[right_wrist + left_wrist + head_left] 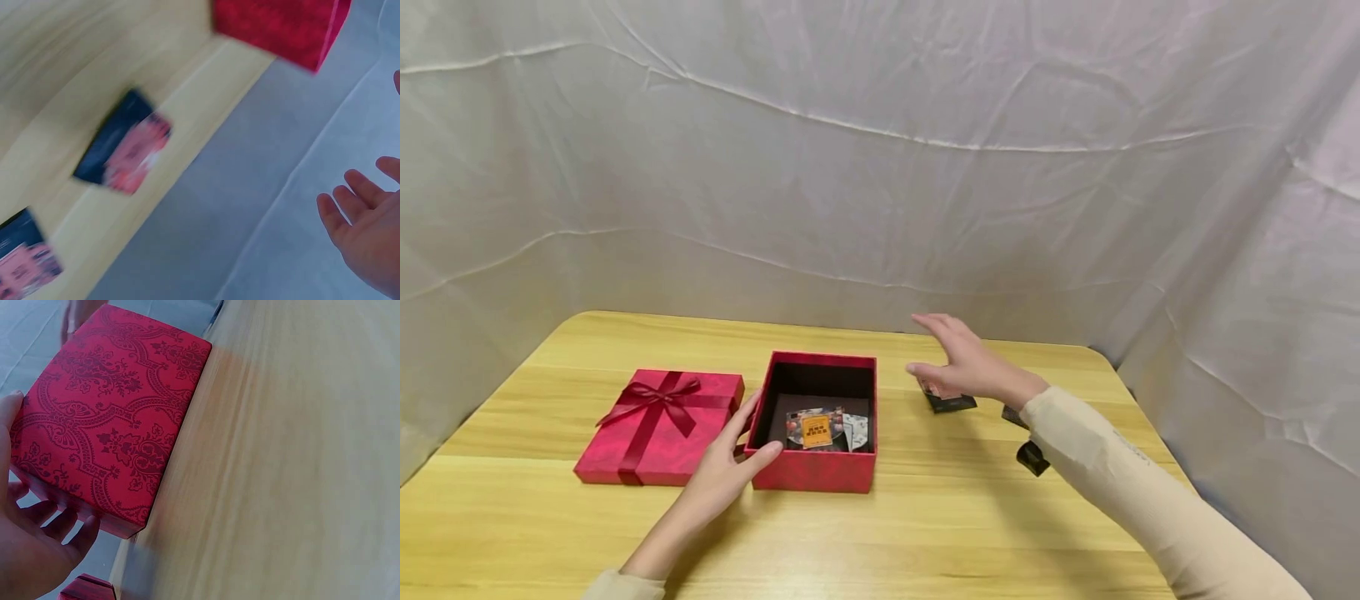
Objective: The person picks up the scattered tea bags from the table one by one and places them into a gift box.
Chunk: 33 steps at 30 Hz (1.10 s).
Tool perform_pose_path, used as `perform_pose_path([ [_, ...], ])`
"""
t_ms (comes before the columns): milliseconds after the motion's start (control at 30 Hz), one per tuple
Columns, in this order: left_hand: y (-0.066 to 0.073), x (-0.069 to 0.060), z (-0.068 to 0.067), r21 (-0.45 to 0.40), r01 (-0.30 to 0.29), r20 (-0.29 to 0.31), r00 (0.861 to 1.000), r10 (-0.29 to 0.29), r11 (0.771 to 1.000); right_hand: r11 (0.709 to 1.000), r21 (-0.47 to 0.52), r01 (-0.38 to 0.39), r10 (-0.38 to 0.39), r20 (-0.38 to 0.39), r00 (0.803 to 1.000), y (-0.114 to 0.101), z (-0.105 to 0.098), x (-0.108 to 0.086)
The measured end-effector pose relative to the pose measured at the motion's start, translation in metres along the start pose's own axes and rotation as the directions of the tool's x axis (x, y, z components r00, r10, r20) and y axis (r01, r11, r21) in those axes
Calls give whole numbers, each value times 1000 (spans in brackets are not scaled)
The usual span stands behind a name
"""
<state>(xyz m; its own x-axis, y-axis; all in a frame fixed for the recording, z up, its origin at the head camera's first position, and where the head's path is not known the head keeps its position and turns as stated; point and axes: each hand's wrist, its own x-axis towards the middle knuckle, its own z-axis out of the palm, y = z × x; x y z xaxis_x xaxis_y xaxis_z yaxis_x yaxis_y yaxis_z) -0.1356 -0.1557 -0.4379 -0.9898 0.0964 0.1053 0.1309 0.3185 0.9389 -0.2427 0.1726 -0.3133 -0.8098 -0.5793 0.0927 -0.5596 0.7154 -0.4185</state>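
Two hands, one red box, one lid, if anyone's counting along. Clock-face is as seen from the head camera, with the red box [812,472] as the centre of the dial.

Left hand [730,467] is at about eight o'clock, gripping the box's near-left corner: thumb by the front rim, fingers along the left wall. Right hand [973,367] is up in the air between two and three o'clock, fingers and thumb apart, holding nothing.

Inside the box I count at least two packets, both toward six o'clock: one orange-labelled packet [817,430], plus one pale packet [857,431] at its three o'clock. Can't tell if more are underneath.

On the table [940,533] there are three dark bits: one black packet [951,403] with a pink label just below the right hand at three o'clock, then a second dark packet [1012,415] mostly behind the sleeve [1105,475], and a small black item [1032,457] between three and four.

One red lid [677,450] lies flat at nine o'clock, with one dark red bow [658,397] on top.
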Motion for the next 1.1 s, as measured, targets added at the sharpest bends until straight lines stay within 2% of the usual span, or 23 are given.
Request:
perform_pose_path([
  [200, 0, 0, 0, 1, 5, 1, 1000, -5, 1000, 993, 13, -117, 118, -13, 993, 45, -8, -23],
  [367, 1, 0, -1, 0, 6, 2, 1000, -6, 1000, 975, 40, -218, 218, -12, 976, 87, -10, -46],
  [667, -1, -1, -4, 10, 15, -5, 1000, -14, 1000, 955, 119, -273, 277, -21, 961, 153, 8, -83],
  [933, -1, -2, -3, 8, 17, -11, 1000, -17, 1000, 920, 211, -332, 340, -5, 940, 183, 25, -106],
  [1100, 1, -2, -3, -6, 15, -18, 1000, -15, 1000, 906, 259, -335, 335, 46, 941, 197, 29, -110],
])
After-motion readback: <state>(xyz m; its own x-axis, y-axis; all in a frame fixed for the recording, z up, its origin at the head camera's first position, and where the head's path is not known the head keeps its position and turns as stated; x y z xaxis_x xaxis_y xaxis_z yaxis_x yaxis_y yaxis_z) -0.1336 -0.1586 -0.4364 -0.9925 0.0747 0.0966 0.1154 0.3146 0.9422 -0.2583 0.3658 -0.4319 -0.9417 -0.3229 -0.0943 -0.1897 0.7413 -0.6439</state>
